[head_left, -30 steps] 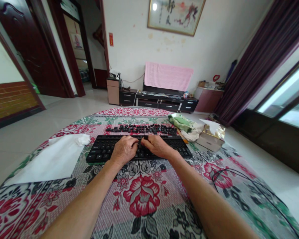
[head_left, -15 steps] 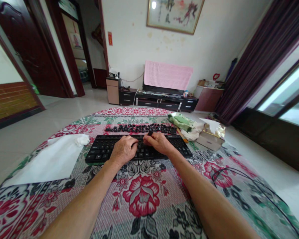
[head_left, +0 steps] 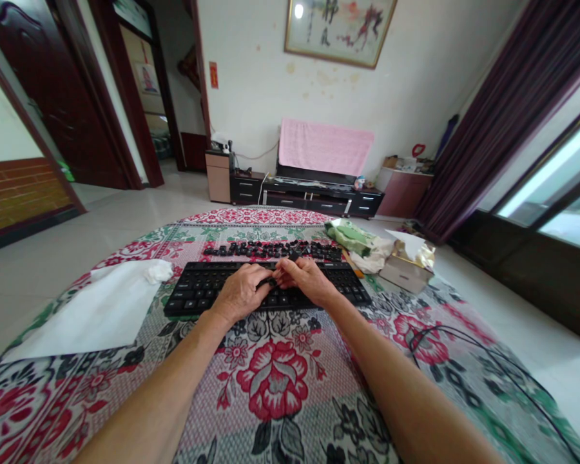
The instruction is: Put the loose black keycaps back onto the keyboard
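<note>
A black keyboard (head_left: 193,293) lies across the patterned tablecloth, part of its right side bare of keycaps. My left hand (head_left: 244,290) rests on its middle, fingers curled and thumb bent in; whatever its fingertips hold, if anything, is hidden. My right hand (head_left: 305,278) is closed over the keyboard beside it, the fingertips of both hands meeting. A small black piece (head_left: 294,256) sticks up from the right hand's fingers; its kind is unclear. Behind the keyboard, many loose black keycaps (head_left: 270,249) lie in a long strip.
A white sheet (head_left: 96,309) with a crumpled tissue (head_left: 158,272) lies left. To the right are a green and white plastic bag (head_left: 350,238), an open small box (head_left: 406,274) and a black cable (head_left: 488,351). A yellowish strip (head_left: 352,264) lies by the keyboard's right end.
My left hand has shifted slightly right and my right fingers have come left, so the fingertips now meet. The keyboard and loose keycaps have stayed in place.
</note>
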`<state>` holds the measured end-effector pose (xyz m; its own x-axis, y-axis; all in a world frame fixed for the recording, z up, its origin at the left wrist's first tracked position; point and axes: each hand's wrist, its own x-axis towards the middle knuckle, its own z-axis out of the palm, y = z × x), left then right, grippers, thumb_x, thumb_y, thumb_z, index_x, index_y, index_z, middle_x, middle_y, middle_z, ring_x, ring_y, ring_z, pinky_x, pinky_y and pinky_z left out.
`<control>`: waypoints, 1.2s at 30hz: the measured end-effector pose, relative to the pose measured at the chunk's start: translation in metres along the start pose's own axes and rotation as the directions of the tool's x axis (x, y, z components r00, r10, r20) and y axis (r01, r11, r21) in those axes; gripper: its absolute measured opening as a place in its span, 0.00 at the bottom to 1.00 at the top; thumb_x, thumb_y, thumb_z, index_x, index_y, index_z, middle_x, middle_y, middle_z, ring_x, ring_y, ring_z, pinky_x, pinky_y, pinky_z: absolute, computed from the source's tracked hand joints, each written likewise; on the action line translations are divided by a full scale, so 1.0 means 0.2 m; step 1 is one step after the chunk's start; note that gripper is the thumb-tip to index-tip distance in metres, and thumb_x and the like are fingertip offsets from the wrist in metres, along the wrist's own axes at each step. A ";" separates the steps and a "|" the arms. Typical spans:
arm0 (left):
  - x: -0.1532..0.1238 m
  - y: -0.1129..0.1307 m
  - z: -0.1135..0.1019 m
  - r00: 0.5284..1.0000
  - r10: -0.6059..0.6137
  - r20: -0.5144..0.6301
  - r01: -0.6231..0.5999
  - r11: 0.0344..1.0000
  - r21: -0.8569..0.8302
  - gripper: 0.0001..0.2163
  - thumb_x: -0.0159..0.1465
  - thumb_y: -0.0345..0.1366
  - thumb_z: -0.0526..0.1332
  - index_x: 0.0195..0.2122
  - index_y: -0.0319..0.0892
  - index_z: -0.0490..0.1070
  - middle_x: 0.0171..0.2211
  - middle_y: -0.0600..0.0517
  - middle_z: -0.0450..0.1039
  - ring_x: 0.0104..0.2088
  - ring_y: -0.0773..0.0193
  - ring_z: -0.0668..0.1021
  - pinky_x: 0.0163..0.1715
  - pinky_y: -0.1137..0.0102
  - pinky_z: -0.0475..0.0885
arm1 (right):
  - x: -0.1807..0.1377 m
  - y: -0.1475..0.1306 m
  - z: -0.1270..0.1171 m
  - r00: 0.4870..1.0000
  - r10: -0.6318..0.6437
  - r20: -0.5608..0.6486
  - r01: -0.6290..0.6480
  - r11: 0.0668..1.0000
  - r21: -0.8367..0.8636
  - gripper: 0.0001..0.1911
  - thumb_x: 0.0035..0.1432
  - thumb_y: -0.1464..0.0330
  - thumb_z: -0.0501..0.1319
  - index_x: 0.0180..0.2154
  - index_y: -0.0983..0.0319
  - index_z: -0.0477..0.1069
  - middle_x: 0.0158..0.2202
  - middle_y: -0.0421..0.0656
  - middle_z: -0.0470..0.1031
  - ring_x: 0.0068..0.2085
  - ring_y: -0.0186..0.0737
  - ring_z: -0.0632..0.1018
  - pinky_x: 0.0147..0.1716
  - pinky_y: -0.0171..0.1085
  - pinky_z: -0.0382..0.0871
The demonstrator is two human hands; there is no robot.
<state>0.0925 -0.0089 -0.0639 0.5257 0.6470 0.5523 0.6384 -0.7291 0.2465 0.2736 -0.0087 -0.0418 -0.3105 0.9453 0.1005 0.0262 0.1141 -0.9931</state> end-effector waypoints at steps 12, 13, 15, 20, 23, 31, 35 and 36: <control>0.01 -0.02 0.00 0.998 0.064 0.026 -0.061 0.994 -0.095 0.09 0.61 0.29 0.56 0.37 0.45 0.75 0.36 0.52 0.75 0.38 0.64 0.74 0.41 0.68 0.68 | 0.01 0.03 -0.02 0.997 0.065 -0.052 -0.063 0.997 0.037 0.16 0.52 0.57 0.61 0.28 0.65 0.71 0.26 0.41 0.73 0.26 0.29 0.72 0.22 0.28 0.65; 0.01 -0.01 0.00 0.997 0.071 0.030 -0.068 0.993 -0.092 0.09 0.61 0.29 0.56 0.36 0.45 0.75 0.36 0.52 0.75 0.37 0.64 0.74 0.41 0.68 0.68 | 0.01 0.03 -0.02 0.997 0.065 -0.038 -0.064 0.997 0.040 0.16 0.52 0.58 0.61 0.28 0.65 0.70 0.26 0.41 0.73 0.25 0.29 0.72 0.22 0.28 0.64; 0.01 -0.01 -0.01 0.997 0.072 0.037 -0.069 0.994 -0.084 0.09 0.61 0.29 0.55 0.35 0.44 0.75 0.35 0.52 0.75 0.37 0.63 0.74 0.41 0.68 0.68 | 0.01 0.03 -0.02 0.998 0.068 -0.005 -0.067 0.995 0.078 0.15 0.53 0.58 0.59 0.27 0.65 0.69 0.25 0.41 0.72 0.25 0.30 0.73 0.21 0.28 0.63; 0.01 0.00 0.00 0.999 0.027 0.032 -0.025 0.998 -0.065 0.09 0.61 0.29 0.55 0.36 0.42 0.75 0.35 0.51 0.75 0.37 0.62 0.74 0.40 0.67 0.69 | 0.01 0.00 -0.03 0.996 0.085 -0.038 -0.070 0.954 0.292 0.08 0.53 0.63 0.54 0.30 0.61 0.64 0.24 0.38 0.70 0.23 0.32 0.72 0.20 0.30 0.61; 0.01 -0.01 0.01 1.000 0.016 0.003 -0.016 0.998 -0.063 0.10 0.61 0.28 0.55 0.36 0.41 0.75 0.35 0.50 0.75 0.37 0.62 0.74 0.40 0.66 0.69 | -0.01 -0.03 -0.02 0.990 0.075 -0.115 -0.070 0.996 0.054 0.08 0.49 0.66 0.56 0.33 0.61 0.66 0.22 0.35 0.67 0.20 0.28 0.65 0.16 0.28 0.52; 0.00 -0.02 0.01 0.998 0.035 -0.050 -0.035 0.999 -0.006 0.09 0.59 0.26 0.54 0.28 0.41 0.72 0.30 0.50 0.74 0.34 0.62 0.73 0.37 0.67 0.69 | -0.02 0.00 0.06 0.989 -0.057 -0.134 -0.025 0.842 -0.540 0.15 0.45 0.56 0.62 0.24 0.63 0.70 0.20 0.36 0.64 0.24 0.29 0.63 0.22 0.30 0.55; 0.00 -0.01 0.00 0.998 0.043 -0.035 -0.042 0.999 0.022 0.09 0.60 0.27 0.53 0.30 0.41 0.73 0.31 0.50 0.74 0.35 0.62 0.73 0.38 0.67 0.69 | -0.03 -0.03 0.07 0.986 0.037 -0.163 -0.123 0.817 -0.563 0.13 0.43 0.59 0.62 0.23 0.63 0.70 0.18 0.35 0.64 0.22 0.28 0.63 0.21 0.29 0.54; 0.00 0.00 0.00 0.998 0.048 -0.034 -0.047 0.999 0.026 0.09 0.60 0.27 0.53 0.31 0.41 0.73 0.31 0.50 0.74 0.35 0.62 0.73 0.38 0.67 0.69 | -0.03 -0.04 0.08 0.985 0.052 -0.162 -0.134 0.822 -0.553 0.12 0.43 0.60 0.63 0.23 0.63 0.70 0.18 0.35 0.64 0.22 0.28 0.62 0.20 0.29 0.54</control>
<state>0.0920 -0.0086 -0.0650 0.5364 0.6034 0.5901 0.6272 -0.7528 0.1997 0.2610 -0.0209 -0.0347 -0.1511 0.9869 0.0569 0.5888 0.1361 -0.7967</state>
